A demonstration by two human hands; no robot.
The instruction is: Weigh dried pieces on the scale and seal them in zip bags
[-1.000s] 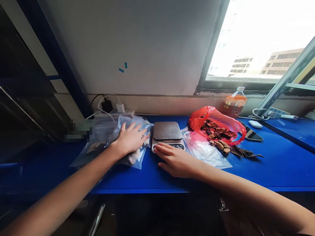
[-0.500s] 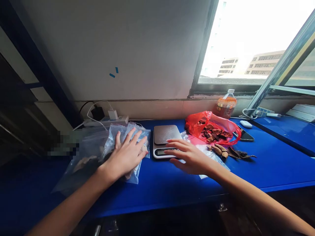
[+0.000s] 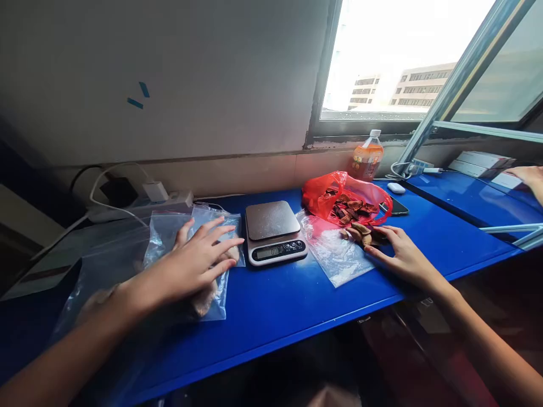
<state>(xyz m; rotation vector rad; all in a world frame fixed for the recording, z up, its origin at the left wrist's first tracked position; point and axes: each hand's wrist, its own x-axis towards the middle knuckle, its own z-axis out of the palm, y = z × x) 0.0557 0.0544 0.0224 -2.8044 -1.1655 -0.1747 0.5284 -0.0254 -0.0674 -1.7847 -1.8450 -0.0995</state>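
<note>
My left hand (image 3: 195,263) is over the clear zip bags (image 3: 218,299), its fingers spread. Pale brown lumps show inside those bags. My right hand (image 3: 405,257) reaches to a small heap of dried brown pieces (image 3: 360,232), its thumb and fingers apart on either side of them; whether it touches them I cannot tell. Under the heap lies a flat clear plastic bag (image 3: 339,263). Between my hands stands a kitchen scale (image 3: 274,223) with a bare metal plate and a lit display. Behind the heap, a red plastic bag (image 3: 320,195) gapes around dark reddish dried chunks (image 3: 350,209).
A drink bottle (image 3: 367,155) stands by the wall, with a phone (image 3: 399,207) and a white earphone case (image 3: 396,187) nearby. A power strip (image 3: 182,200) with cables is at back left. Another person's hand (image 3: 530,178) is at far right, beside white boxes (image 3: 479,161).
My right hand has moved from the scale's front rightward to the dried pieces. My left hand stays over the zip bags. The view has shifted, and another person's hand appears at right.
</note>
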